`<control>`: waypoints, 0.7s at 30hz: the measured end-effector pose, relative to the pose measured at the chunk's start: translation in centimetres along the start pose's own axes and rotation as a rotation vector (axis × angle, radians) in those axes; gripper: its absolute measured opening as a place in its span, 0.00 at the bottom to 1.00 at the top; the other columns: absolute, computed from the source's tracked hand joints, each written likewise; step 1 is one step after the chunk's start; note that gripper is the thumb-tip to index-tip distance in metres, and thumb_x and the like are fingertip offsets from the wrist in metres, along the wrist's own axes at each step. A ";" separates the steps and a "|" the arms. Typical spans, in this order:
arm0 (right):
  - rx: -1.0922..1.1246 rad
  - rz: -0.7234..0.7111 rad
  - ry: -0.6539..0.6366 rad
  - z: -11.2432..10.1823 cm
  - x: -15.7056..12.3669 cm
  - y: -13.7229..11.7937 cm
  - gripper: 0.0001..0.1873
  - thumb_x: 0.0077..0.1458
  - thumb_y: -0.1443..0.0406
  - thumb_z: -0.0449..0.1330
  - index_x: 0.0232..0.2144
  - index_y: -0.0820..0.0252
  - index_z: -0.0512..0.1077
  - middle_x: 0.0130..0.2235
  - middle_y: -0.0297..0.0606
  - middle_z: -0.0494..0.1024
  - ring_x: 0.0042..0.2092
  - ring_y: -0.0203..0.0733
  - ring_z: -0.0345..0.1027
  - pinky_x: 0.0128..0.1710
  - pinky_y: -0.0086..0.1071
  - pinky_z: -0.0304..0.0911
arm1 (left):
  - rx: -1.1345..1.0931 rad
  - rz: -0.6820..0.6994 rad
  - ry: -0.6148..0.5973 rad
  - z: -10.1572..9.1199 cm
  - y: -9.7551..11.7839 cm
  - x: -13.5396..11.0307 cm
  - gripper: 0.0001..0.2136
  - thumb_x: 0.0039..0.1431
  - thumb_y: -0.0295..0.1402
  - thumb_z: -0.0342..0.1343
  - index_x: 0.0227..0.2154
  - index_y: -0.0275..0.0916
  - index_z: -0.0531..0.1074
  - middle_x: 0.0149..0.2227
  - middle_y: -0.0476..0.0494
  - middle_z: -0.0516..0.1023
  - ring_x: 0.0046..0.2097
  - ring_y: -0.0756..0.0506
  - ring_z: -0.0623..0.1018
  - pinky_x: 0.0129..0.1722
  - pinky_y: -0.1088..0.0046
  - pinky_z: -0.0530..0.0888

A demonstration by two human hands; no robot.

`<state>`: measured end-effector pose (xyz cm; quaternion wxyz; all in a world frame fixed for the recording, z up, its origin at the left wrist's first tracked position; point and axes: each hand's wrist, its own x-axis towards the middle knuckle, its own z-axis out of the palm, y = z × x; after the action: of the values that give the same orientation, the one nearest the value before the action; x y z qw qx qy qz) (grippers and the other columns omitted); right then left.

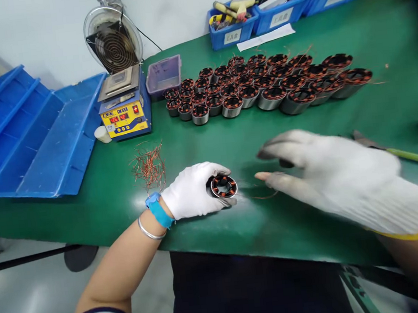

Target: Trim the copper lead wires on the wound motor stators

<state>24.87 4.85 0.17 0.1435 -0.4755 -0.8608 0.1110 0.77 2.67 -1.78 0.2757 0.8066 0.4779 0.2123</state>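
My left hand (193, 190), in a white glove with a blue wrist strap, is closed around a small round motor stator (223, 186) with copper windings, resting on the green table (229, 139). My right hand (330, 173), also gloved in white, hovers just right of the stator with thumb and forefinger apart and nothing visible between them. A thin copper wire (265, 195) trails from the stator toward those fingers.
Several more stators (264, 83) stand in rows further back. A heap of cut copper wire (150, 165) lies to the left, near a solder pot (124, 103) with a fan. Blue trays (23, 136) sit far left, blue bins (233, 27) at the back.
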 end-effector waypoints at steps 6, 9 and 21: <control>0.041 0.007 -0.162 2.0 -0.4 -1.8 0.37 0.51 0.48 0.59 0.61 0.53 0.64 0.51 0.44 0.77 0.36 0.49 0.74 0.28 0.35 0.63 | 0.033 0.000 -0.028 -0.3 0.1 0.1 0.22 0.48 0.42 0.67 0.44 0.39 0.71 0.43 0.41 0.79 0.44 0.39 0.79 0.45 0.60 0.76; 0.030 0.003 -0.250 3.9 -0.3 -1.7 0.21 0.62 0.55 0.49 0.53 0.50 0.72 0.45 0.38 0.80 0.40 0.47 0.75 0.29 0.33 0.60 | 0.044 0.014 -0.030 -0.3 0.0 0.1 0.21 0.49 0.43 0.66 0.43 0.39 0.71 0.42 0.42 0.79 0.43 0.40 0.79 0.44 0.62 0.76; 0.228 -0.035 -0.403 2.3 0.6 -0.7 0.17 0.61 0.57 0.46 0.29 0.55 0.71 0.30 0.35 0.76 0.30 0.39 0.67 0.26 0.30 0.50 | -0.050 0.128 0.109 1.0 1.7 -0.4 0.12 0.54 0.30 0.57 0.42 0.39 0.69 0.41 0.42 0.77 0.42 0.44 0.77 0.44 0.64 0.75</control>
<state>23.21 4.91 -1.62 0.0232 -0.4093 -0.8621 0.2979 2.29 1.39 -1.51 0.2552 0.8155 0.4343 0.2850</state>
